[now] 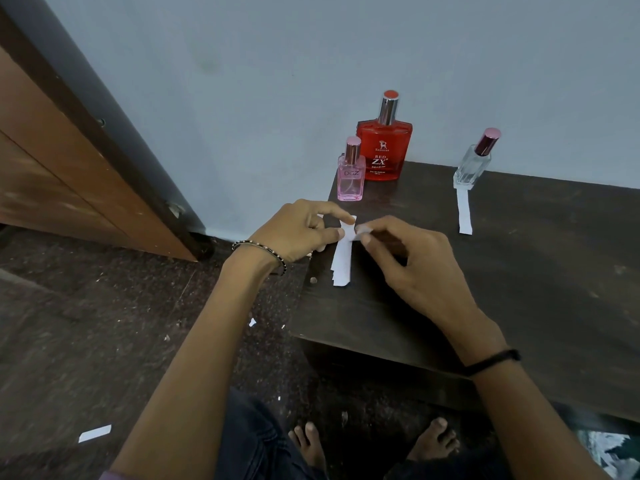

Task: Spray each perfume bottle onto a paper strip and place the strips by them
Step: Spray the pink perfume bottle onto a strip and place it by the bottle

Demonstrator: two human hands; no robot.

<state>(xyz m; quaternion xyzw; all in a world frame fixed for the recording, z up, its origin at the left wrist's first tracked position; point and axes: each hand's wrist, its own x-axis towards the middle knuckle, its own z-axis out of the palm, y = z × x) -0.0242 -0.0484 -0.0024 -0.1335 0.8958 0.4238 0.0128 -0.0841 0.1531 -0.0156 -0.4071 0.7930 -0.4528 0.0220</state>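
A dark table (pixel 519 271) is standing against a pale wall (pixel 311 64) on the right. A brown door (pixel 52 168) is standing far left, and a paper scrap (pixel 94 433) is lying on the speckled floor (pixel 86 323) near left.

red bottle (pixel 384 150), pink bottle (pixel 350 176), clear bottle (pixel 471 164), white strips (pixel 342 258), dark brown table (pixel 519 254).

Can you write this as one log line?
left hand: pinches white paper strip stack; right hand: pinches its top; clear glass bottle: strip placed; pink glass bottle, red glass bottle: no strip
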